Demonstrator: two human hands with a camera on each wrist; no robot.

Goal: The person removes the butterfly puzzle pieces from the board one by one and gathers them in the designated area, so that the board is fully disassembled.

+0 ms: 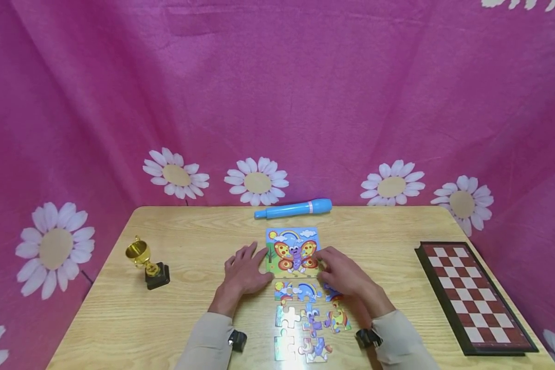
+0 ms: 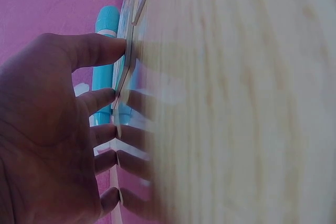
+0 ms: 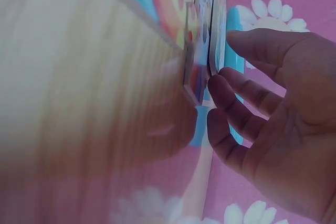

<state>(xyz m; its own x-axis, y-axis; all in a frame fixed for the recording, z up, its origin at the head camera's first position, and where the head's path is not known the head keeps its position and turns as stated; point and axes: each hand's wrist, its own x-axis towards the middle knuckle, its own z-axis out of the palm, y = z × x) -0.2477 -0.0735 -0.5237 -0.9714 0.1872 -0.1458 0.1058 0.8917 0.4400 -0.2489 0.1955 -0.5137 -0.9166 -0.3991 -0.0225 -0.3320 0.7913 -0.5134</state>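
Observation:
A square butterfly picture board [image 1: 295, 252] lies flat on the table between both hands. At its left edge, my left hand [image 1: 246, 271] touches it with thumb and index fingertips, the other fingers spread and resting on the table. My right hand [image 1: 347, 271] is at the right edge, its fingers loosely bent; in the right wrist view the thumb and fingertips meet the board's edge [image 3: 215, 51]. Just below the board lie several jigsaw pieces [image 1: 312, 319] of the same picture, in loose rows. The right hand partly covers the top right piece [image 1: 333, 294].
A blue toy microphone [image 1: 296, 209] lies behind the board. To the left stands a small gold trophy cup [image 1: 141, 253] on a black base. A red and white checkerboard [image 1: 474, 295] is at the right edge of the wooden table [image 1: 203, 231]. A pink flowered cloth hangs behind.

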